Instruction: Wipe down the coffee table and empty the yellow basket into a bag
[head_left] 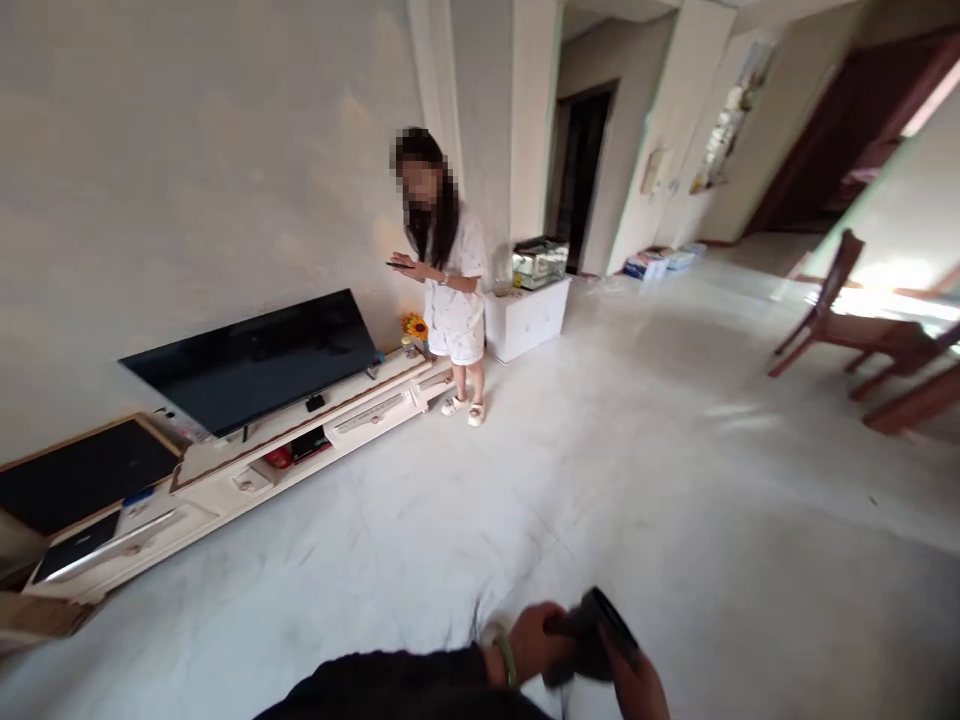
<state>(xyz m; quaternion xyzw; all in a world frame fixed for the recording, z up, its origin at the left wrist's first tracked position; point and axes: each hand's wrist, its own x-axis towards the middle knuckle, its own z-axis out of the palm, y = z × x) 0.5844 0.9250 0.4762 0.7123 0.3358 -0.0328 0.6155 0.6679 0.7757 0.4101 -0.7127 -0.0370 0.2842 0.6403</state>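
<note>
At the bottom of the head view, my left hand (538, 640), with a green bangle (508, 660) at its wrist, is closed on a dark grey object that looks like a hair dryer (589, 645). My right hand (637, 682) grips the right side of the same object, near its wide, flat end. A dark line like a cord shows below it. Motion blur hides the finer details. A black sleeve (390, 685) covers my left arm, and some loose hair strands show near that wrist.
A person (456, 270) stands ahead, holding a phone (399, 265), beside a long white TV cabinet (375, 415) with a television (259, 355). To the right are a white chest (529, 325) bearing a glass tank (540, 263), and a wooden chair (862, 325). Pale floor (637, 450) lies between.
</note>
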